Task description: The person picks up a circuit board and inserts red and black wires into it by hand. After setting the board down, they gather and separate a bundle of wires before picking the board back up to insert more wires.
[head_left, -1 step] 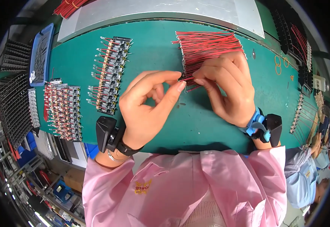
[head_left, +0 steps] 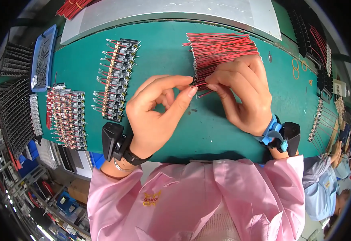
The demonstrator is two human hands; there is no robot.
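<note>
A fanned bundle of red and black wires (head_left: 219,50) lies on the green mat (head_left: 163,52), its near ends under my right hand (head_left: 244,96). My right thumb and forefinger pinch the end of one wire (head_left: 197,85) at the bundle's near left corner. My left hand (head_left: 159,112) meets it from the left, thumb and forefinger closed on the same wire end. Each wrist carries a black device; the right one hangs on a blue strap (head_left: 273,132).
Two groups of small circuit boards with leads (head_left: 117,80) (head_left: 67,116) lie to the left. Further left are a blue tray (head_left: 43,56) and black slotted trays (head_left: 14,100). A grey metal panel (head_left: 167,12) borders the far edge. A co-worker in blue (head_left: 324,188) sits at right.
</note>
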